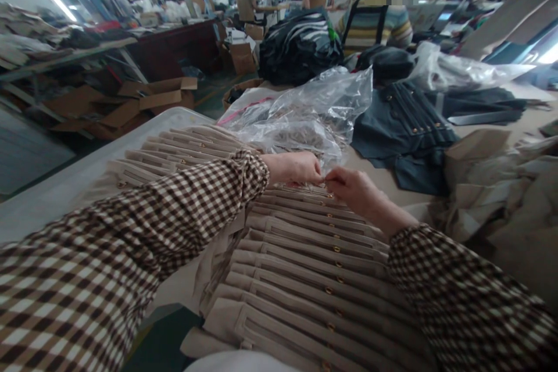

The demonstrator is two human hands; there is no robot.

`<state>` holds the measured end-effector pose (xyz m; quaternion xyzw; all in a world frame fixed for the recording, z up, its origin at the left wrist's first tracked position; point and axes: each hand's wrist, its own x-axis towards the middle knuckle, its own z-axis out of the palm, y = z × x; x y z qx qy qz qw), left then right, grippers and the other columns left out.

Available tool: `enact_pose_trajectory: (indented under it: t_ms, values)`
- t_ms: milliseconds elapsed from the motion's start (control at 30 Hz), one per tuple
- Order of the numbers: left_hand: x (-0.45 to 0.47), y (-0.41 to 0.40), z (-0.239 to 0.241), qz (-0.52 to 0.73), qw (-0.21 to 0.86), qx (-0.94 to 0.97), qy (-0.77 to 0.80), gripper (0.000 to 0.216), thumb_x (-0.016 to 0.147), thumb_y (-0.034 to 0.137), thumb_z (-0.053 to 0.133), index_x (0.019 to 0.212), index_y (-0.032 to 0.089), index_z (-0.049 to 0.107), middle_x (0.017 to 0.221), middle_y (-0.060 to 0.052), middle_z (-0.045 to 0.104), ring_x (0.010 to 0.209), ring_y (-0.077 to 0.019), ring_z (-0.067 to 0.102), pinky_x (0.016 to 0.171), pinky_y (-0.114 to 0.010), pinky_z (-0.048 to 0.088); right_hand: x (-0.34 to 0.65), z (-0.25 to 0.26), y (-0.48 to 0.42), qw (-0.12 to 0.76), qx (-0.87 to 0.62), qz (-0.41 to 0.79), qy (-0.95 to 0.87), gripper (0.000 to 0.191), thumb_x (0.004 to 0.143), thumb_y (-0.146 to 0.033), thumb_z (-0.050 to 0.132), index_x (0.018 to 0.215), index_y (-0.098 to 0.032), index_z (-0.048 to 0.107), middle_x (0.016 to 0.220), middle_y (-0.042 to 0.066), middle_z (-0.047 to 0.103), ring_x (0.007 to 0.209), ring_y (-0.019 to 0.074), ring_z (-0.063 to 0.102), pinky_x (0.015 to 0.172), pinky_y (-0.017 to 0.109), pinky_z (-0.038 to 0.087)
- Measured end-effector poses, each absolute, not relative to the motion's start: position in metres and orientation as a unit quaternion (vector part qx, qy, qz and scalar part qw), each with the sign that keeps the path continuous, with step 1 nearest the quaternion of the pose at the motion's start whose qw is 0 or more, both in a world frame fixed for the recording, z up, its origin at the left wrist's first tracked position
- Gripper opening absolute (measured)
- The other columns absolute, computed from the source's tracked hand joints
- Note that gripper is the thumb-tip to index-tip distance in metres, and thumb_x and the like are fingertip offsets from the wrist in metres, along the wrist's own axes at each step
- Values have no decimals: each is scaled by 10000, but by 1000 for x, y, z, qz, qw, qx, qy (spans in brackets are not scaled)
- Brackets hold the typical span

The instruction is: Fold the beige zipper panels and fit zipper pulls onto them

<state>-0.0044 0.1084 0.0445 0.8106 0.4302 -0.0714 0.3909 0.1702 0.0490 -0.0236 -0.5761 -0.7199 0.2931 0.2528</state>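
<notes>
My left hand (304, 167) and my right hand (352, 187) meet over the far end of a long row of overlapping beige fabric pieces (300, 261). Each hand is closed, with the fingertips pinched close together. Whatever is between them is too small to make out. Small gold-coloured metal fittings (337, 249) run down the middle of the row. To the left, partly behind my left forearm, lies a second row of similar beige pieces (174, 151). Just beyond my hands is a crumpled clear plastic bag (322, 102), its contents unclear.
Dark fabric pieces with metal studs (403, 128) lie on the table at right, near a heap of beige material (501, 197). A tall dark stack (300, 46) stands beyond the bag. Open cardboard boxes (126, 107) are on the floor at left. Several people work further back.
</notes>
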Motion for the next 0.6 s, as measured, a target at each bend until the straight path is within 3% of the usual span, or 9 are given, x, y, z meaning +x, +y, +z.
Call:
enact_pose_trajectory:
  t_ms: [167,467,600]
  values:
    - [5,111,31,-72,330,851,403,115,728,208,570,666,153,649,525,36,476,519,-98,408,521,-259,286,180,-39,53,271,-549,448,-651,184,728,-365,501,719,-195,570,557,-26,547,445,83,418,443,210,301]
    - [13,111,28,-80,313,861,393,193,766,233,552,789,145,722,534,43,509,521,-91,411,529,-240,300,184,-33,54,239,-574,422,-660,230,708,-386,490,672,-180,588,536,-29,489,447,74,339,441,222,259]
    - [14,114,26,-93,309,866,382,165,746,213,566,739,143,716,513,41,485,521,-97,403,525,-250,293,183,-36,56,227,-599,372,-672,263,747,-391,498,721,-177,648,550,-18,518,494,98,389,488,239,293]
